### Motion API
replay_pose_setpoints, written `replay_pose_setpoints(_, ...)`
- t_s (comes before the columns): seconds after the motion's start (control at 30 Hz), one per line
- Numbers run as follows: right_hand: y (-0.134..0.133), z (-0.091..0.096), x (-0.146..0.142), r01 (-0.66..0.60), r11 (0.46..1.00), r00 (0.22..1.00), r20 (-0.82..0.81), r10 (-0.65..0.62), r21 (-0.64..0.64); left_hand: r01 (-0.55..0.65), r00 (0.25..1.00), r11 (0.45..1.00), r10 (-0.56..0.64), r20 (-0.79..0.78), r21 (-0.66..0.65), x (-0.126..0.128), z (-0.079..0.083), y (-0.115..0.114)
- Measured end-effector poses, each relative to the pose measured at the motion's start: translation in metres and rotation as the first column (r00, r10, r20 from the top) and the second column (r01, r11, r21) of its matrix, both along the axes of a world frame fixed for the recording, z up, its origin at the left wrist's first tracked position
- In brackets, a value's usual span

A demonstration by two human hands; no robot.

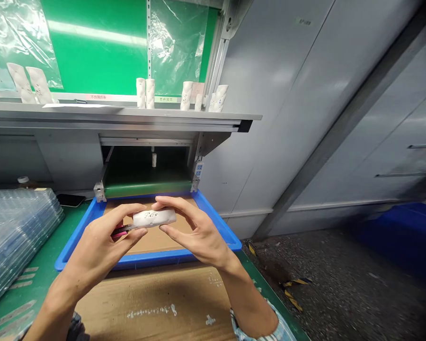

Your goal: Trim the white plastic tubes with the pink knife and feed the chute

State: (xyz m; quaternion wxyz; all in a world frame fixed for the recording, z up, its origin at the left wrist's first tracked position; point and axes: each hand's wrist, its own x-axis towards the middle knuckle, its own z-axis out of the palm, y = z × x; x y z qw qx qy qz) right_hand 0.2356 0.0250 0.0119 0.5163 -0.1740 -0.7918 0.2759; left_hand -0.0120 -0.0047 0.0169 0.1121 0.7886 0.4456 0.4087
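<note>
White tube (154, 217), dark writing on its near side, held nearly level above the tray (156, 258); I had it near the middle of my head view. Left hand (101, 237): thumb and finger closed on the tube's left end, a slim pink tool (119, 232) kept in the same grip. Right hand (199, 232): fingers on top, thumb below, clamped on the right end. I judged this the handling or checking of one piece, part-way through: the tube was up and in both hands, not yet set down. Whether the tool had been used on it, I could not tell.

Beneath the hands, brown card (156, 242) lined the blue tray. Just beyond, the green belt (147, 188) ended over the tray's far rim. A second white piece (154, 160) stood farther back on it, not yet taken up, so I counted at least that one as left.

Nearer me, a scribbled cardboard sheet (163, 289) lay on the bench (42, 260); clear plastic trays (17, 237) were piled at left, a phone (71, 200) behind them. Above, more white tubes (186, 96) stood on the shelf (128, 122); finished or samples, I could not say.
</note>
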Motion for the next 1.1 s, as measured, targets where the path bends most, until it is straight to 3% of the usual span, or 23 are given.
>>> replay_pose_setpoints(0.23, 0.0025, -0.0044, 0.0012, 0.04, 0.999, 0.998, 0.044, -0.042, 0.036, -0.008, 1.0, 1.0, 0.008, 0.028, -0.008, 0.0025, 0.0019, -0.0023)
replay_pose_setpoints(0.73, 0.0006, -0.0014, -0.0002, 0.074, 0.986, 0.993, 0.076, -0.086, 0.147, -0.033, 0.999, 0.993, 0.036, -0.026, 0.111, -0.0001, -0.0008, -0.0018)
replay_pose_setpoints(1.1, 0.0009, 0.0013, -0.0001, 0.092, 0.913, 0.983, 0.112, -0.148, 0.398, -0.039, 0.999, 0.969, 0.043, -0.011, 0.245, 0.0074, 0.003, -0.0071)
